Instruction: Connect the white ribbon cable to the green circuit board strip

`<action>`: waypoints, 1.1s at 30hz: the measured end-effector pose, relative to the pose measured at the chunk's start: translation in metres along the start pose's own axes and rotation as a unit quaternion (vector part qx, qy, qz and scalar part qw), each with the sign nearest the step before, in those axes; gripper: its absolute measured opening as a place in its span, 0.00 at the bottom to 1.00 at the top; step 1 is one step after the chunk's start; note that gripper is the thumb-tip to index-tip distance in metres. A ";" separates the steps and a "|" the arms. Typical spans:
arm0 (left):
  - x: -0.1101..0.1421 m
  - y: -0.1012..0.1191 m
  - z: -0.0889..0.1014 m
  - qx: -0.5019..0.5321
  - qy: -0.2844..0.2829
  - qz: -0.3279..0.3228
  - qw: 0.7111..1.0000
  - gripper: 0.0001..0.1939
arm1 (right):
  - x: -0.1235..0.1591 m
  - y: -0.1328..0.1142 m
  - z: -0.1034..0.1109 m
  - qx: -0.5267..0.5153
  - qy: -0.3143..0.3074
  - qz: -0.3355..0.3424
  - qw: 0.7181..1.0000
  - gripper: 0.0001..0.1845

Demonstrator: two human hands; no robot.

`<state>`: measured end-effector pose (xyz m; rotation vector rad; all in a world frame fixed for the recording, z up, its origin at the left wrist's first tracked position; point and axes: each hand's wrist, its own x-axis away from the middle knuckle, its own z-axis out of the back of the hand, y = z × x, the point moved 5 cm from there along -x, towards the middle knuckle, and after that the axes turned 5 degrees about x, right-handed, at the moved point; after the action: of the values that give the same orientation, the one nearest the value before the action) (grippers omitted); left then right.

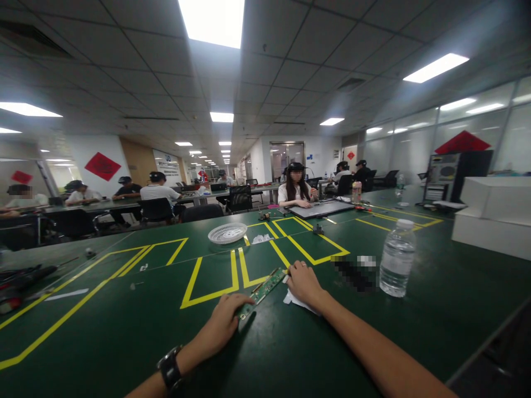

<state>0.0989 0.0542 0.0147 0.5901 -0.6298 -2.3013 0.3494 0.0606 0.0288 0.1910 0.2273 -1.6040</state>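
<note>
A long, narrow green circuit board (265, 288) is held slantwise just over the green table. My left hand (227, 319), with a dark watch on its wrist, grips the board's near left end between thumb and fingers. At the far right end, the fingers of my right hand (305, 283) are closed on the board's tip; a small white piece shows there, and its exact hold is partly hidden. Crumpled white paper (295, 301) lies on the table under my right hand and forearm.
Yellow tape (209, 301) marks outlines on the table (290, 354). A white basket (227, 233) stands ahead, a water bottle (397, 258) right, tools (29, 282) far left, white boxes (493, 235) far right. Across the table a person (295, 190) sits by a flat panel (321, 208).
</note>
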 end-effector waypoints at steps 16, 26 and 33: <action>-0.050 0.012 0.004 0.037 -0.058 0.097 0.993 0.27 | 0.004 0.006 0.002 -0.064 -0.008 0.021 0.998 0.16; -0.012 -0.013 -0.010 0.526 0.105 0.242 0.809 0.18 | 0.002 -0.022 -0.001 -0.487 -0.067 0.016 0.871 0.16; -0.004 -0.007 -0.018 0.519 0.149 0.218 0.813 0.21 | 0.029 -0.075 -0.002 -0.603 -0.190 0.063 0.772 0.14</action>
<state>0.1087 0.0567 -0.0029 1.1125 -1.6665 -1.2359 0.2727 0.0357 0.0211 -1.0872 0.8526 -1.0567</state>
